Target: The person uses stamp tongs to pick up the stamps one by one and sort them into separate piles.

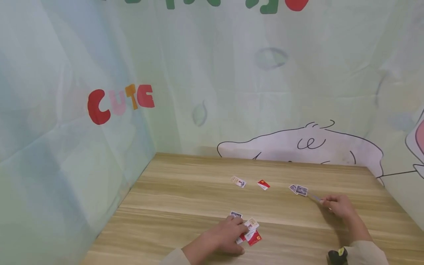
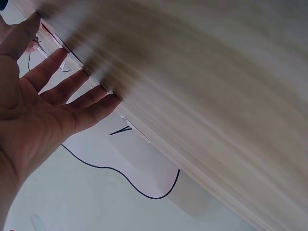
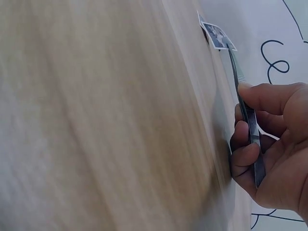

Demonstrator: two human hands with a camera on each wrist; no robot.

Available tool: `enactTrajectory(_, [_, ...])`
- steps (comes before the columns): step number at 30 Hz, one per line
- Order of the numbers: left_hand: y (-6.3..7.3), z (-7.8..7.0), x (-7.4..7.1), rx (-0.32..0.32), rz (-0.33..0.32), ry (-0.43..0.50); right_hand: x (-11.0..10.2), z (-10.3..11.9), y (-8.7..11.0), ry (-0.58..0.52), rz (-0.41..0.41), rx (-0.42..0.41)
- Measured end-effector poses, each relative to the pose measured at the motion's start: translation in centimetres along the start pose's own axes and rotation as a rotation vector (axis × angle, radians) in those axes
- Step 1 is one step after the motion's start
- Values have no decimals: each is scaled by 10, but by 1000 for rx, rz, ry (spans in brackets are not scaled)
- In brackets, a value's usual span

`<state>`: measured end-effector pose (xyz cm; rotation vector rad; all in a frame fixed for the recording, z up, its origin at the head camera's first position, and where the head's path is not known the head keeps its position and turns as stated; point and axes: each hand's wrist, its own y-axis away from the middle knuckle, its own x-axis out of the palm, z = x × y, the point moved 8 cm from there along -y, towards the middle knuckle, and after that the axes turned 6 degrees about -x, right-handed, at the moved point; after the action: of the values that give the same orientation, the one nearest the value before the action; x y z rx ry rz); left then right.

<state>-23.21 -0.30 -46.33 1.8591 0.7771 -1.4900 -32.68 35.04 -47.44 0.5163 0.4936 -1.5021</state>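
Observation:
My right hand (image 1: 339, 207) grips metal tweezers (image 3: 250, 125) between thumb and fingers. The tweezers' tips are at a small dark-printed card (image 3: 217, 36) with a white border, which looks raised and tilted in the right wrist view. In the head view that card overlaps another small card (image 1: 293, 188). Near the front, my left hand (image 1: 228, 234) rests its fingertips on a loose group of cards, its fingers spread. Around it show a dark card (image 1: 236, 213), a pale card (image 1: 252, 223) and a red card (image 1: 254, 239); the hand hides part of the group.
Farther back on the wood-grain table (image 1: 185, 191) lie a pale card (image 1: 239, 181) and a red-and-white card (image 1: 263, 184), apart from each other. A printed cloth (image 1: 212, 81) stands behind and at the left of the table.

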Motion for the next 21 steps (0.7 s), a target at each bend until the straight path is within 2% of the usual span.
enactTrajectory(5, [-1,1,-1,5,-11,-8,2,-2,-3,1,1,21])
enactTrajectory(14, [1,1,1,-6,27,34,6,-1,0,20,2,26])
enactTrajectory(21, [1,0,0,6,15,8,4,-2,0,50,3,24])
